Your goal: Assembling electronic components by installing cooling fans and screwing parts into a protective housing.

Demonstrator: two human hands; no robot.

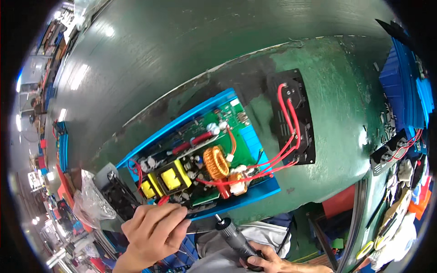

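On the green worktop lies a blue metal housing (255, 193), turned at a slant, with a green circuit board (250, 157) inside. The board carries a copper toroidal coil (215, 162) and a yellow transformer (170, 179). Red wires (273, 160) run from it to a black end panel (307, 123) lying to the right. My left hand (152, 232) is at the housing's near left edge, fingers curled together; what they pinch, if anything, is hidden. In my right hand (271, 260) is a black electric screwdriver (234, 239), its bit pointing up toward the housing's near side.
Blue housing parts (398, 86) are stacked at the far right. Nearer stands another black panel (387, 152) with red wires, beside small loose metal pieces. At left are a clear plastic bag (93, 204), a black part (118, 193) and blue panels (63, 145).
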